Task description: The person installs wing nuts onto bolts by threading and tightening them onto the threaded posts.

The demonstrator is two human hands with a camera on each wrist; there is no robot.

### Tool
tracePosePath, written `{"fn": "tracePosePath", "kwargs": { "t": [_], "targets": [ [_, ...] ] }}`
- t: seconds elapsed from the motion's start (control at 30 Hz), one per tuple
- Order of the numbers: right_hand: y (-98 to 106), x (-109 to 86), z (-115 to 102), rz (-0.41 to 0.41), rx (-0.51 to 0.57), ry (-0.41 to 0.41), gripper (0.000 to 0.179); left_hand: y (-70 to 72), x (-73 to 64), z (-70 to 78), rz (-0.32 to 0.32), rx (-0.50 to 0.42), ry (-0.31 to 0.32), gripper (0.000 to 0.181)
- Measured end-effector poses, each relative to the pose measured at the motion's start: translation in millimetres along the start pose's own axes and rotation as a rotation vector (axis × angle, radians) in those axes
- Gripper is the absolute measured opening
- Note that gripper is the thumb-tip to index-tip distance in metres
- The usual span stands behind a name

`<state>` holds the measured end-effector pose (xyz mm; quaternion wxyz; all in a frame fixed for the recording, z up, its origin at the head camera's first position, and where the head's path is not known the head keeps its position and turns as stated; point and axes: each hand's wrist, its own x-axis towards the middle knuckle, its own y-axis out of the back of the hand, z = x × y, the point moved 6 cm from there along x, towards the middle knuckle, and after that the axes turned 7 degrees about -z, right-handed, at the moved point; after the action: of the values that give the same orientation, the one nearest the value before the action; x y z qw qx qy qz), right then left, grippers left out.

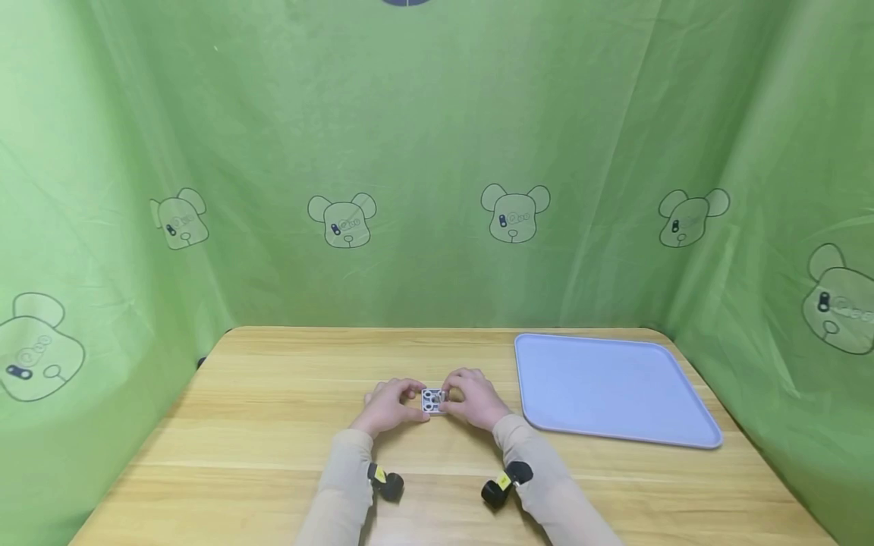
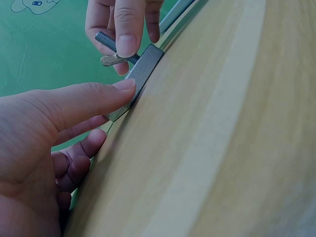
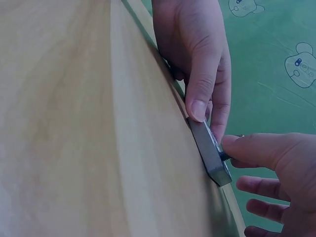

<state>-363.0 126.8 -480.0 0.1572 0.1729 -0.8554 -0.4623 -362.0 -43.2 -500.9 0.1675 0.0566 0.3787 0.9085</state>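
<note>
In the head view, a small grey metal block with round holes in its upper face lies on the tabletop between both hands. My left hand grips the block's left end between thumb and fingers. At its other end, my right hand pinches a threaded metal screw with a wing-like piece on it. The screw rises at a slant from the block's face in the left wrist view. Fingertips cover part of it, so how deep it sits is hidden.
A light blue tray lies on the wooden table, to the right of my right hand. Green curtains printed with bear heads surround the table at the back and sides.
</note>
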Motion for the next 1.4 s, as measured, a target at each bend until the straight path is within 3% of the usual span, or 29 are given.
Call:
{"fn": "tracePosePath", "kwargs": {
  "t": [0.2,0.47,0.93,1.4],
  "targets": [
    [1.2,-1.1,-1.1,-0.021,0.002,0.009,0.027,-0.6,0.0,-0.9,0.000,-0.004,0.002,0.056],
    [8.2,-2.5,1.1,-0.026,0.061,0.053,0.019,-0.3,-0.2,-0.6,0.001,-0.006,0.007,0.056],
    [3.8,-1.1,1.2,-0.064,0.036,0.044,0.032,-0.3,0.0,-0.7,0.000,0.000,0.005,0.056],
    [1.0,-0.7,2.5,-0.050,0.009,0.043,0.014,-0.9,0.7,-0.9,-0.003,0.002,0.001,0.055]
  ]
}}
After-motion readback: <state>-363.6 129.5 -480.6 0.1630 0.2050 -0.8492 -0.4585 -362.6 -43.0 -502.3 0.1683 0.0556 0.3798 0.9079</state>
